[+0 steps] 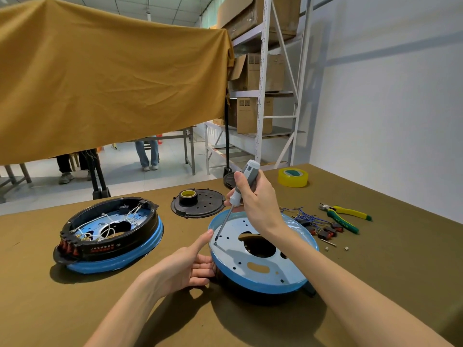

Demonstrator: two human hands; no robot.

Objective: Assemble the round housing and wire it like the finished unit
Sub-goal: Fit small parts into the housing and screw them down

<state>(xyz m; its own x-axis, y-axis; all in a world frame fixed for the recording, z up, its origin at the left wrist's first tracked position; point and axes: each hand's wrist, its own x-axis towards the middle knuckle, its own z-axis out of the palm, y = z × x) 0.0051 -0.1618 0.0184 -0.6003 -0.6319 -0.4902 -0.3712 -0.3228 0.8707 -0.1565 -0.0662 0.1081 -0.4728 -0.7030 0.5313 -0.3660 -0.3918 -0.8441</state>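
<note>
A blue round housing point(265, 276) with a pale inner plate and a large centre hole lies on the table in front of me. My right hand point(253, 199) grips a grey and white screwdriver point(241, 186), its tip set on a screw near the plate's left rim. My left hand point(193, 264) holds the housing's left edge, thumb up on the rim and fingers underneath. The finished unit point(107, 236), blue with a black ring, white wires and red switches, sits to the left.
A black perforated cover point(200, 209) with a roll of black tape point(188, 196) lies behind the housing. Red switches with blue wires point(315, 224), green and yellow pliers point(345, 216), small screws point(337, 247) and yellow tape point(292, 177) lie to the right. A cloth-covered frame stands behind.
</note>
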